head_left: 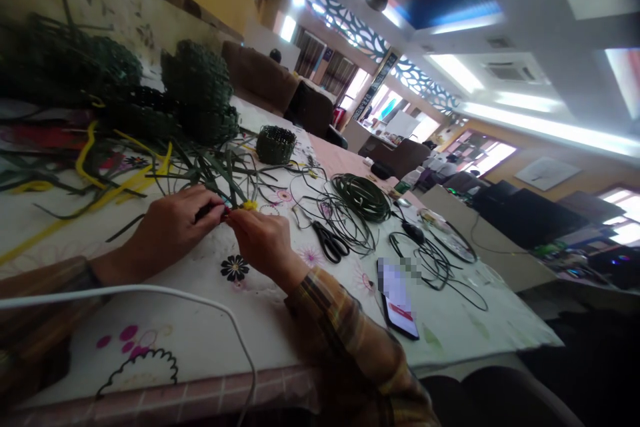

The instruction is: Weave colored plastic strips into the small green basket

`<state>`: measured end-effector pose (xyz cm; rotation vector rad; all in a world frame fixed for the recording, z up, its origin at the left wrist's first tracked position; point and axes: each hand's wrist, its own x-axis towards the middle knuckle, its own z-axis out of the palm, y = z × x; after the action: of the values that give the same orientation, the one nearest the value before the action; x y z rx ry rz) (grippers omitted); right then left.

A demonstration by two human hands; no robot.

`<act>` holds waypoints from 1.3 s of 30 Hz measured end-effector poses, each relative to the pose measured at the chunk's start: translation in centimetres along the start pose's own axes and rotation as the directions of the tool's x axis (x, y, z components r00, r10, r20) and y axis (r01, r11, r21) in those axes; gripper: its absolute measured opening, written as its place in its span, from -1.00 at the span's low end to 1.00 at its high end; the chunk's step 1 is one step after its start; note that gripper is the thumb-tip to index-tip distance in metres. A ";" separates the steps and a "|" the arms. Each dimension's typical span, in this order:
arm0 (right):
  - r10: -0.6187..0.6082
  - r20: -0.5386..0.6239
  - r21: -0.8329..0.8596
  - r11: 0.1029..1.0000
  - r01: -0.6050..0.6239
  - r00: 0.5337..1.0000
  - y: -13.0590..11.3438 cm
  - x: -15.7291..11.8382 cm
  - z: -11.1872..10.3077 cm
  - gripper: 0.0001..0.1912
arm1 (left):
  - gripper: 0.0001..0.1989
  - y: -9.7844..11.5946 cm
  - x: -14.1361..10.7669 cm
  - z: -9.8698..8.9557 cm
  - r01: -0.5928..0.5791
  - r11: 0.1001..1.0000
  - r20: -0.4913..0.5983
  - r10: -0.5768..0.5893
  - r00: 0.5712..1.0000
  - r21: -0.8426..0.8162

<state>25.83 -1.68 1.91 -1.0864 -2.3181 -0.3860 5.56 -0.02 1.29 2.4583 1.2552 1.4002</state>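
Observation:
My left hand (177,227) and my right hand (265,240) meet over the flowered tablecloth (200,320), their fingers closed. Between the fingertips is a small piece of weaving with dark green strips (220,170) fanning out away from me. A bit of yellow strip (249,205) shows by my right fingers, and a speck of red lies where the hands meet. My fingers hide most of the woven part. To the left, yellow strips (127,187) lie loose among green ones. Black-handled scissors (331,242) rest to the right of my right hand.
Dark green woven baskets (197,87) stand at the back left, with a small round one (275,145) nearer the middle. Coiled green strip (360,197), a phone (397,300) and a computer mouse (413,231) lie rightward. A white cable (220,303) crosses the foreground.

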 end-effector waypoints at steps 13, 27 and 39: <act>0.270 -0.121 0.088 0.961 -0.261 0.955 -0.9 0.3 -1.1 -0.79 | -0.64 2.0 0.0 -0.2 0.166 0.974 0.086 -0.154 0.984 -0.154; 0.253 -0.146 -0.059 0.963 -0.264 0.956 -1.6 -0.2 -0.3 -0.81 | -0.70 3.1 -0.6 2.0 0.154 0.963 0.023 -0.152 0.988 -0.223; 0.228 0.000 -0.050 0.972 -0.228 0.974 -2.1 0.9 -3.3 -0.79 | -0.69 2.7 -1.6 3.4 -0.106 0.994 -0.086 0.107 0.991 0.022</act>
<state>24.92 -3.97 5.09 -1.3631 -2.1679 -0.3530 9.33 -1.79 -0.72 2.5367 1.1722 1.5434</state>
